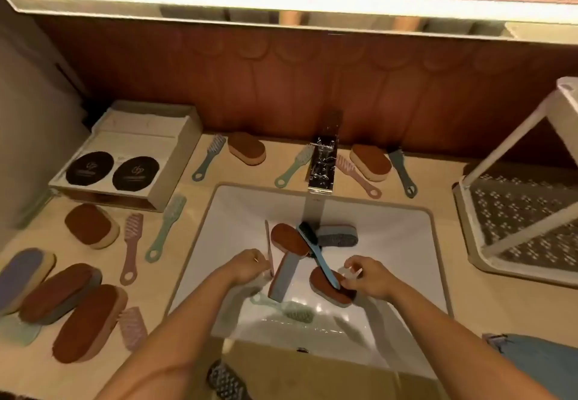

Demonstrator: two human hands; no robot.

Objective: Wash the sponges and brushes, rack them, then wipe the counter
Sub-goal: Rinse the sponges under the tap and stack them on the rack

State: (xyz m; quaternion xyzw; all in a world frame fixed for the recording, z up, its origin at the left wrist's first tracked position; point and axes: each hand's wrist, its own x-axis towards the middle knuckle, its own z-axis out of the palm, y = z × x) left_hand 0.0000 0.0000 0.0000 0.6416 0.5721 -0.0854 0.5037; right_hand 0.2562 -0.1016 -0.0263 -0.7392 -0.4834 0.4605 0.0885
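Both forearms reach forward and down into the white rectangular sink basin [406,243].

- **Left hand** [248,266]: fingers curled around the lower end of a slim pink plastic brush [268,243]. The brush stands nearly upright and is seen edge-on at the basin's left side.
- **Right hand** [370,277]: fingers bent, at the handle end of a blue-handled brush with dark bristles [316,252]. That brush lies across a brown-topped oval sponge [325,290]. Whether the hand grips the brush or the sponge, or only touches them, cannot be told.
- **In the basin:** more sponges lie under the chrome tap [322,165]. A pale green brush [291,307] lies nearer the front wall.
- **On the beige counter** [500,305]: a white plastic drying rack [509,142] stands to the right.
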